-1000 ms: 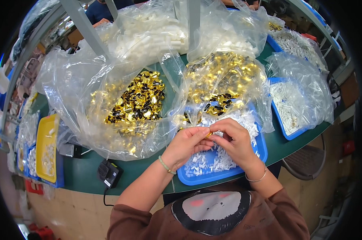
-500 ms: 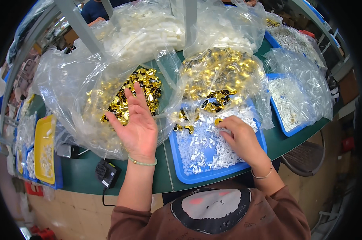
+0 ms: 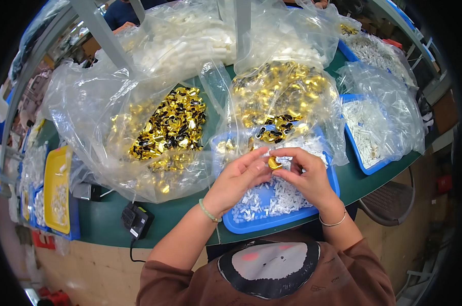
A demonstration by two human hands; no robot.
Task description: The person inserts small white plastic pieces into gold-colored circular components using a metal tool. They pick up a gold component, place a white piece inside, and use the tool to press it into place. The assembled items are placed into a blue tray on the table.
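Both my hands meet above a blue tray [image 3: 246, 228] of small white plastic pieces [image 3: 287, 196]. A small shiny gold piece [image 3: 274, 163] is pinched between the thumb and fingers of my right hand [image 3: 310, 176]. My left hand [image 3: 238, 179] comes up beside it from the left, fingertips drawn together close to the gold piece; whatever they hold is hidden. Beyond the tray, a clear plastic bag [image 3: 246, 94] spills gold and black pieces [image 3: 277, 128] over its far part. Another heap of gold and black pieces [image 3: 175, 122] lies in an open clear bag [image 3: 93, 122] to the left.
Large clear bags of white parts [image 3: 190, 43] stand at the back behind grey posts [image 3: 244, 30]. On the right is another blue tray [image 3: 358, 148] of white strips. A yellow tray [image 3: 48, 188] and black power adapter [image 3: 137, 220] sit left on the green table [image 3: 101, 224].
My left hand has come down and right from over the left gold heap to meet my right hand. The right hand has lifted a gold piece, and its fingers now point left.
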